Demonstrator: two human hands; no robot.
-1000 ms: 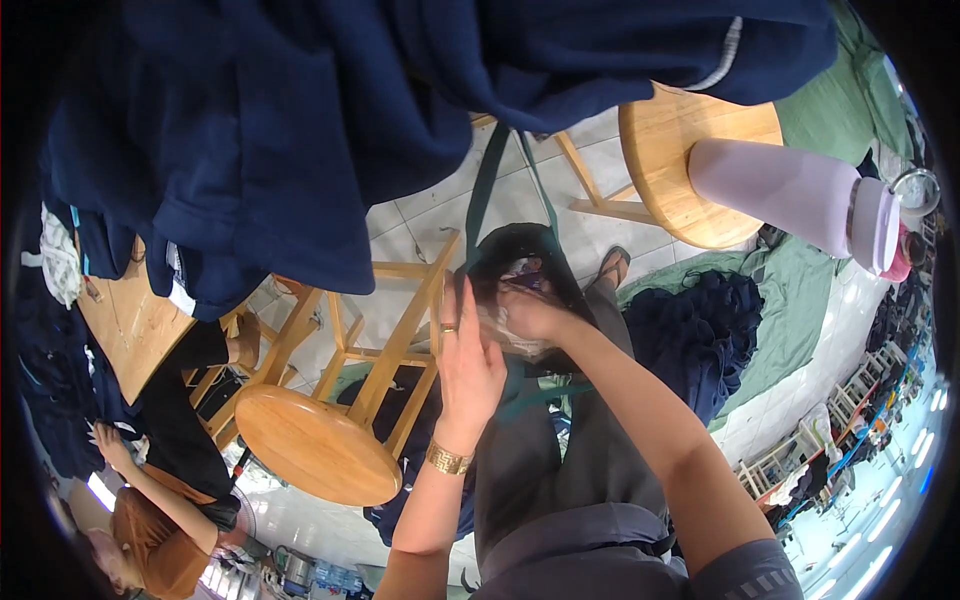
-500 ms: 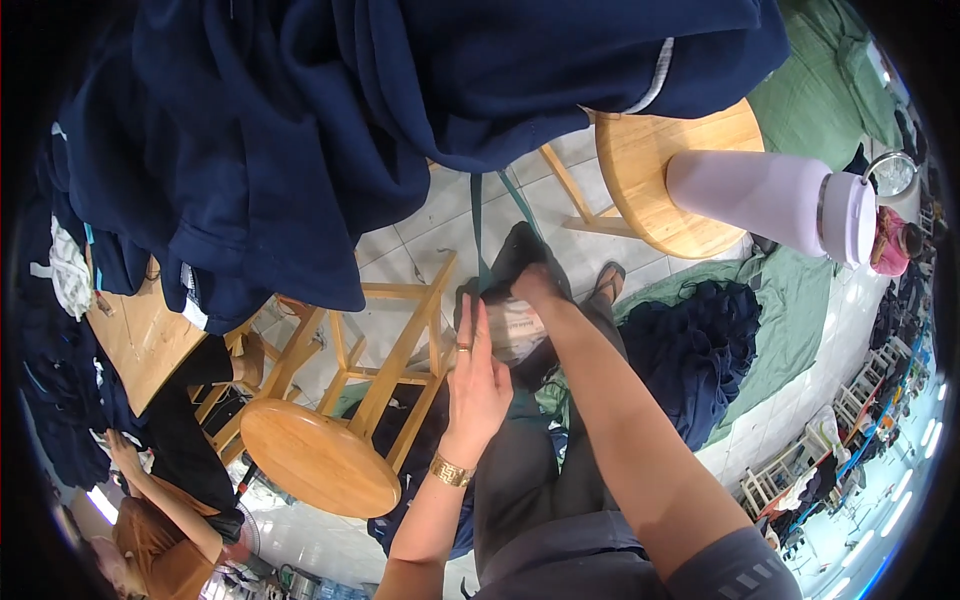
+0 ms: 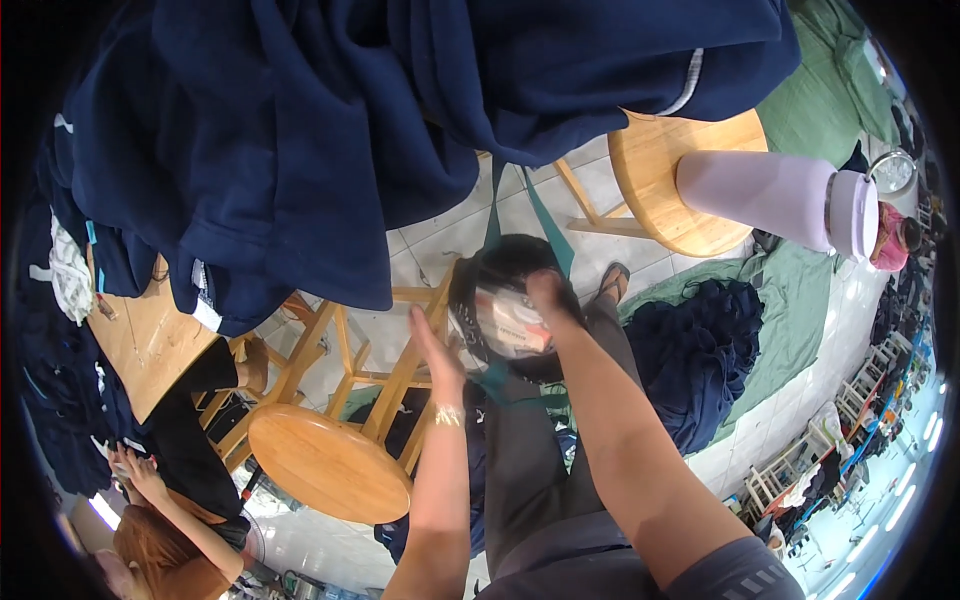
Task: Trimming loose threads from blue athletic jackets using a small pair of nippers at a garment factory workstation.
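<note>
Cloth dominates the scene: a great heap of dark navy garments (image 3: 400, 130) hangs over the top, spilling off the pale wooden table (image 3: 140, 335) at the left and shadowing the tiled floor (image 3: 440, 235) below. Green fabric sheeting (image 3: 800, 300) is spread across the floor at the right, with a second mound of navy clothing (image 3: 700, 350) lying on it just beside the person's right leg. Behind that stands a round light-wood stool (image 3: 660, 190) bearing a pale lilac insulated bottle (image 3: 770, 195) laid on its side. A second round wooden stool (image 3: 320, 460) with splayed legs stands to the left of the person's knees. At the lower left another person in an orange top (image 3: 160, 545) sits by the table, hands busy with dark cloth. On the seated person's lap rests a black drawstring bag with a teal strap (image 3: 515, 260), its mouth open toward the viewer. The right hand (image 3: 548, 295) is at the bag's rim, fingers curled around a small white and pink wrapped packet (image 3: 512, 322) that sits in the bag's opening. The left hand (image 3: 432, 350), a gold bracelet at its wrist, is held flat and open with fingers extended, its edge close against the bag's left side, gripping nothing.
</note>
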